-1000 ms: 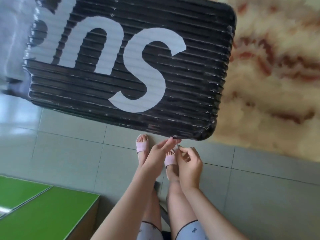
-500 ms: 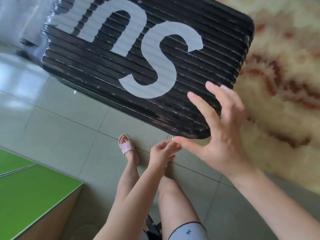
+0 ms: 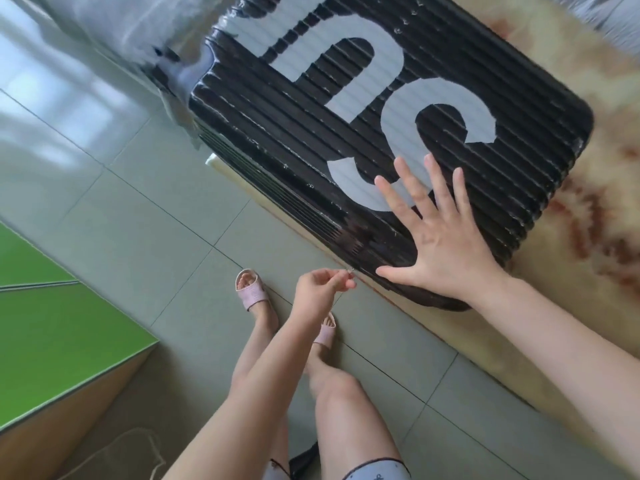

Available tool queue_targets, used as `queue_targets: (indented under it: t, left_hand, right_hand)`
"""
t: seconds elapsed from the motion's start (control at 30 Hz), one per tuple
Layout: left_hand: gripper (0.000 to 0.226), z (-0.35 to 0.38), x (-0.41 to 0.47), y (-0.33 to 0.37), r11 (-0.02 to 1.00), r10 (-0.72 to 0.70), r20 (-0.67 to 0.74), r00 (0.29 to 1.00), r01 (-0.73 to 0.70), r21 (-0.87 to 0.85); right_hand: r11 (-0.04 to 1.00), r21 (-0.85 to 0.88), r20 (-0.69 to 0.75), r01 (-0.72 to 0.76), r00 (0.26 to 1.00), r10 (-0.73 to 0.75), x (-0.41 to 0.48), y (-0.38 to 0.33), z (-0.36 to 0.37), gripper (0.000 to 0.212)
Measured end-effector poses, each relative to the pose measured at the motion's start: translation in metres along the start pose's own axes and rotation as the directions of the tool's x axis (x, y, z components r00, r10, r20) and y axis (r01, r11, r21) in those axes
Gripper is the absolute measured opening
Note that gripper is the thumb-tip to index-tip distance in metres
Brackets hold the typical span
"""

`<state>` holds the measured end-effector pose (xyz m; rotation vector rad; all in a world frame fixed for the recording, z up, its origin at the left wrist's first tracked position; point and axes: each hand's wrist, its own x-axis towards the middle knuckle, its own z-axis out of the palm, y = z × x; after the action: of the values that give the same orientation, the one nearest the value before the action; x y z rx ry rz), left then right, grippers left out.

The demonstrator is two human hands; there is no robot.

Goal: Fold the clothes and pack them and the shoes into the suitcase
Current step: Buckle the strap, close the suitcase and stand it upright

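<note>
A closed black ribbed suitcase [image 3: 381, 109] with large white letters lies flat, partly on a rug and partly on the tiled floor. My right hand [image 3: 440, 237] lies spread with straight fingers on the lid near its nearest corner. Just left of that corner, my left hand [image 3: 322, 285] pinches a small metal zipper pull [image 3: 350, 270] at the suitcase's edge. No clothes or shoes for packing are in view.
A beige and red patterned rug [image 3: 588, 271] lies under the suitcase on the right. A green-topped wooden cabinet [image 3: 52, 341] stands at the lower left. My feet in pink slippers [image 3: 251, 291] stand on the grey tiles below the suitcase.
My right hand left the zipper corner, rose and spread flat onto the lid. My left hand stayed at the corner, pinching the pull. The view swung, so the suitcase appears rotated.
</note>
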<state>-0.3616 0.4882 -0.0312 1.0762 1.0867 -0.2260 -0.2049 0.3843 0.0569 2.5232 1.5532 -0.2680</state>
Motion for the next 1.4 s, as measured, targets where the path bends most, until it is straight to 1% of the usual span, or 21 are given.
queue_targets:
  t: [0.07,0.17,0.2,0.27,0.33,0.37,0.43,0.53,0.6,0.67,0.8,0.87,0.97,1.07,1.27,1.4]
  left_hand:
    - [0.016,-0.006,0.003,0.002,0.999,0.023,-0.030,0.999,-0.022,0.041]
    - [0.019,-0.022,0.011,0.011,0.999,0.051,-0.109,0.993,-0.049,0.013]
    - [0.019,-0.029,0.014,0.015,0.997,0.070,-0.115,0.991,-0.067,0.025]
    - [0.018,-0.040,0.017,0.022,0.991,0.110,-0.079,0.991,-0.103,0.087]
    - [0.020,-0.044,0.020,0.026,0.986,0.116,-0.050,0.992,-0.109,0.128]
    - [0.023,-0.047,0.022,0.028,0.988,0.104,-0.066,0.992,-0.095,0.123]
    - [0.028,-0.058,0.028,0.038,0.997,0.058,-0.137,0.989,-0.051,0.058]
    - [0.028,-0.087,0.042,0.061,0.999,-0.001,-0.203,0.979,-0.010,-0.052]
    - [0.027,-0.105,0.049,0.073,0.999,0.030,-0.196,0.980,-0.032,-0.007]
    - [0.032,-0.116,0.056,0.079,0.996,0.077,-0.188,0.979,-0.070,0.048]
    - [0.032,-0.137,0.071,0.088,0.993,0.112,-0.252,0.961,-0.102,0.054]
    - [0.029,-0.148,0.077,0.093,0.987,0.156,-0.239,0.959,-0.140,0.083]
    - [0.024,-0.157,0.084,0.097,0.963,0.227,-0.218,0.949,-0.186,0.194]
    - [0.022,-0.167,0.094,0.100,0.950,0.245,-0.221,0.944,-0.188,0.250]
    - [0.024,-0.201,0.113,0.125,0.951,0.270,-0.256,0.928,-0.215,0.224]
    - [0.021,-0.218,0.122,0.136,0.943,0.286,-0.197,0.938,-0.239,0.230]
  right_hand:
    - [1.000,-0.002,0.020,0.001,1.000,-0.001,0.000,-0.001,-0.001,0.113]
    - [1.000,0.013,0.036,0.002,0.999,-0.002,0.001,-0.002,-0.004,0.111]
    - [1.000,0.021,0.042,0.004,0.999,-0.005,0.001,-0.002,-0.005,0.112]
    - [0.999,0.036,0.057,-0.003,0.998,0.001,0.000,-0.005,-0.007,0.114]
    - [0.998,0.066,0.067,-0.021,0.998,0.016,0.004,-0.011,-0.014,0.116]
    - [0.997,0.081,0.061,-0.014,0.998,0.009,0.013,-0.017,-0.020,0.116]
    - [0.995,0.097,0.023,0.037,0.999,-0.040,0.044,-0.034,-0.036,0.115]
    - [0.986,0.075,-0.045,0.148,0.988,-0.145,0.115,-0.068,-0.055,0.117]
    - [0.977,0.063,-0.070,0.204,0.977,-0.200,0.160,-0.089,-0.064,0.121]
    - [0.971,0.050,-0.066,0.233,0.971,-0.229,0.198,-0.103,-0.069,0.125]
    - [0.969,0.030,0.039,0.245,0.968,-0.246,0.249,-0.112,-0.071,0.130]
    - [0.970,0.019,0.071,0.242,0.968,-0.242,0.258,-0.111,-0.068,0.127]
    - [0.968,0.009,0.058,0.249,0.967,-0.249,0.256,-0.109,-0.066,0.120]
    - [0.967,0.008,0.064,0.253,0.965,-0.253,0.255,-0.108,-0.066,0.116]
    - [0.968,0.011,0.079,0.251,0.965,-0.251,0.256,-0.109,-0.067,0.113]
    - [0.969,0.027,0.082,0.247,0.965,-0.249,0.261,-0.107,-0.073,0.110]
